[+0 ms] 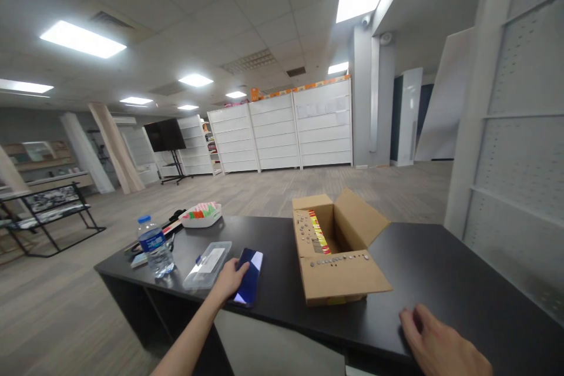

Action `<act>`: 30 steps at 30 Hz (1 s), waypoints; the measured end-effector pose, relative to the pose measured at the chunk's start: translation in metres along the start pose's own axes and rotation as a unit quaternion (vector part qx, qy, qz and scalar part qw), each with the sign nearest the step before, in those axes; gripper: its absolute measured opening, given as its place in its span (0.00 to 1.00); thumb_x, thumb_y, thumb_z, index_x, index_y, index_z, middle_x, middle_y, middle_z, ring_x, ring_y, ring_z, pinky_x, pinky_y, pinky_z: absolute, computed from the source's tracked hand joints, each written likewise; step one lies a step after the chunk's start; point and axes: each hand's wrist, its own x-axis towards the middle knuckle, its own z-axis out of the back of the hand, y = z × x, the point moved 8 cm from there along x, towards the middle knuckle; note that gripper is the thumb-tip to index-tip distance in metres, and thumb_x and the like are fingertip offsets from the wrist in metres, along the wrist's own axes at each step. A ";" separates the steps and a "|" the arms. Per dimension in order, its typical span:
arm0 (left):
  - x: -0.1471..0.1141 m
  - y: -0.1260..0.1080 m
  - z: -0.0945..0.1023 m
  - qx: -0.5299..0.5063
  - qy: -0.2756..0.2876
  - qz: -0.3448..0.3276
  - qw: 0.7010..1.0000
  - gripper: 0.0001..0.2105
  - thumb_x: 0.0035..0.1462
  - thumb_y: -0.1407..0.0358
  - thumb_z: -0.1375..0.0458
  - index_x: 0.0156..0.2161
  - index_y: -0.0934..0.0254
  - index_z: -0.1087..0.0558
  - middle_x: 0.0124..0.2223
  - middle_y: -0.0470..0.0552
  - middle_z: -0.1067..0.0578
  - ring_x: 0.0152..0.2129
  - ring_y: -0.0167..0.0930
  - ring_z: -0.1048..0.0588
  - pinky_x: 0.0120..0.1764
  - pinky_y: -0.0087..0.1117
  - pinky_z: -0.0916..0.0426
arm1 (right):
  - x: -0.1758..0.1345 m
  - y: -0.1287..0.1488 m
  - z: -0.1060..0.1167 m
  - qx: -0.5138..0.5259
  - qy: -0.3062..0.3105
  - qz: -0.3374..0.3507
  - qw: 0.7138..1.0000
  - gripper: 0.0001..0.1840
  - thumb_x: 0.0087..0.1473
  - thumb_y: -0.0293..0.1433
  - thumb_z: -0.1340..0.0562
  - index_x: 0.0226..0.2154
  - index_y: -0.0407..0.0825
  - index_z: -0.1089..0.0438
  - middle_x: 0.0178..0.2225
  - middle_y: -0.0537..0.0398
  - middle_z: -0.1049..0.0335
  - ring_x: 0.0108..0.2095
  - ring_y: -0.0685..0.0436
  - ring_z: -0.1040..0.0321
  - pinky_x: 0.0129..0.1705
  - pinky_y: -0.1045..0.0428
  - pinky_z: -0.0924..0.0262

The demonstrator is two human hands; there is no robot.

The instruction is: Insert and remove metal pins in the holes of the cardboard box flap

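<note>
Beside the surface's near edge, the right hand has its fingers loosely curled; any contents are hidden. Along that edge lies the phone, touched by the left hand, its grip unclear. Beyond: an open carton, then, near the far-left corner, a white tray.

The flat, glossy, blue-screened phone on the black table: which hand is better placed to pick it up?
The left hand, I'd judge: it lies partly over the phone, while the right hand is farther off, on the other side of the open brown cardboard box.
</note>
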 end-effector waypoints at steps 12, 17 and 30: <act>0.029 -0.007 -0.012 0.271 0.024 0.027 0.962 0.43 0.47 0.42 0.46 0.62 0.67 0.46 0.59 0.74 0.40 0.51 0.56 0.30 0.48 0.49 0.37 | -0.004 0.008 0.012 -0.017 -0.050 0.000 0.999 0.21 0.62 0.42 0.54 0.29 0.53 0.32 0.26 0.50 0.24 0.29 0.36 0.25 0.27 0.51 0.46; 0.024 -0.008 -0.006 0.354 -0.007 0.026 0.935 0.33 0.55 0.44 0.55 0.53 0.71 0.35 0.52 0.74 0.33 0.52 0.57 0.33 0.48 0.50 0.38 | -0.004 0.006 0.014 -0.013 -0.030 -0.005 0.999 0.23 0.62 0.44 0.56 0.29 0.54 0.32 0.27 0.50 0.24 0.31 0.34 0.26 0.29 0.50 0.47; -0.051 -0.130 -0.019 -0.120 0.007 -0.147 0.982 0.28 0.56 0.40 0.56 0.29 0.63 0.30 0.31 0.52 0.27 0.31 0.36 0.28 0.37 0.34 0.35 | 0.006 0.032 0.061 0.475 0.014 0.087 0.876 0.33 0.55 0.60 0.53 0.24 0.48 0.36 0.17 0.61 0.45 0.19 0.51 0.48 0.21 0.55 0.54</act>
